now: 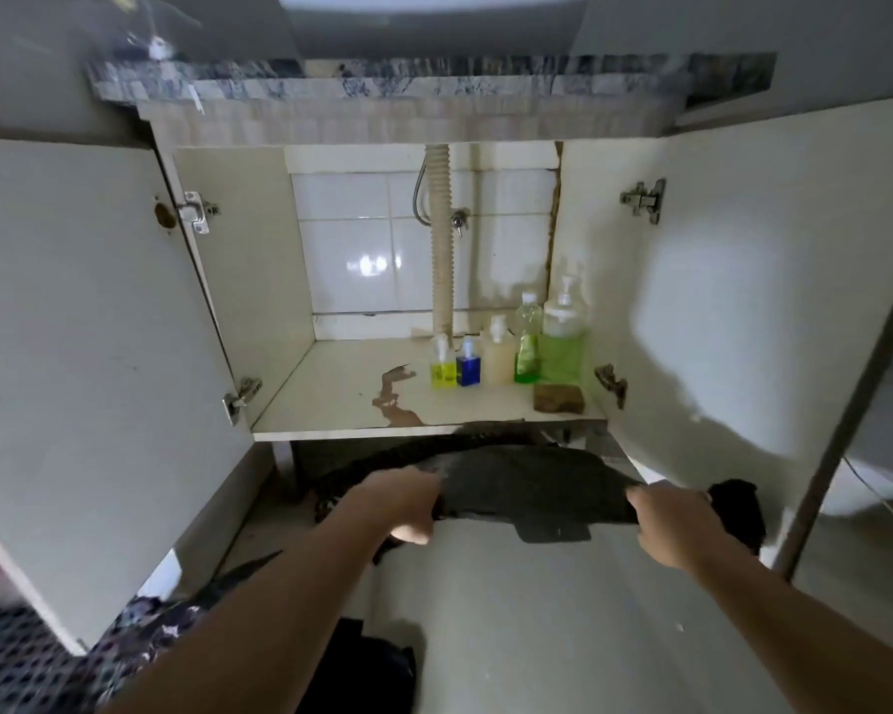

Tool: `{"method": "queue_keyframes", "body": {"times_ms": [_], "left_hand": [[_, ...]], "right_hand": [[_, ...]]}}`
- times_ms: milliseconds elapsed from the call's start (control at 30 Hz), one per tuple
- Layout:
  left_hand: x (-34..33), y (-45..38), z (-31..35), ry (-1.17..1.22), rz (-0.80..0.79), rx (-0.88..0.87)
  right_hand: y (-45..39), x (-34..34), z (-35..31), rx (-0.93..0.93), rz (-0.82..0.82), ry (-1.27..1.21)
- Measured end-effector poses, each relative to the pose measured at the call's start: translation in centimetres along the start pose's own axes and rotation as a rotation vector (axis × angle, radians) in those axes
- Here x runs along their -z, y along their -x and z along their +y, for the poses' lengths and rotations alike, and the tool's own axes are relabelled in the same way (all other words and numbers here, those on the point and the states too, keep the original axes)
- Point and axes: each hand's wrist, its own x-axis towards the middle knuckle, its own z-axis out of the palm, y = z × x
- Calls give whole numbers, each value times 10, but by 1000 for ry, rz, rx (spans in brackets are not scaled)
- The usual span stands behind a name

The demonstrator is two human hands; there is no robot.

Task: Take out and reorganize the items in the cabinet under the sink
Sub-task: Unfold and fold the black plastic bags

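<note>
The cabinet under the sink stands open, its shelf (pixel 331 399) stained brown near the front. Along the right side of the shelf stand a yellow bottle (pixel 443 364), a blue bottle (pixel 468 363), a beige pump bottle (pixel 497 353), a slim green bottle (pixel 528 342) and a large green pump bottle (pixel 564 337). A brown sponge (pixel 559 397) lies in front of them. Below the shelf's front edge, my left hand (pixel 408 499) and my right hand (pixel 674 523) each grip one end of a dark grey cloth (pixel 527 487) stretched between them.
Both cabinet doors (pixel 89 378) (pixel 733 301) are swung wide open. A ribbed drain hose (pixel 442 239) and a valve (pixel 458 221) run down the tiled back wall. Dark fabric (pixel 362 662) lies on the floor near me. A patterned mat (pixel 22 662) is at bottom left.
</note>
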Motion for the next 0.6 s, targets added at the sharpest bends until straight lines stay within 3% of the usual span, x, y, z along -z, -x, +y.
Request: {"method": "queue_keyframes", "body": {"times_ms": [233, 600], "left_hand": [[-132, -4, 36, 181, -268, -82], [-238, 19, 68, 114, -363, -57]], "right_hand": [[25, -107, -7, -49, -169, -59], [77, -210, -37, -83, -528, -21]]}}
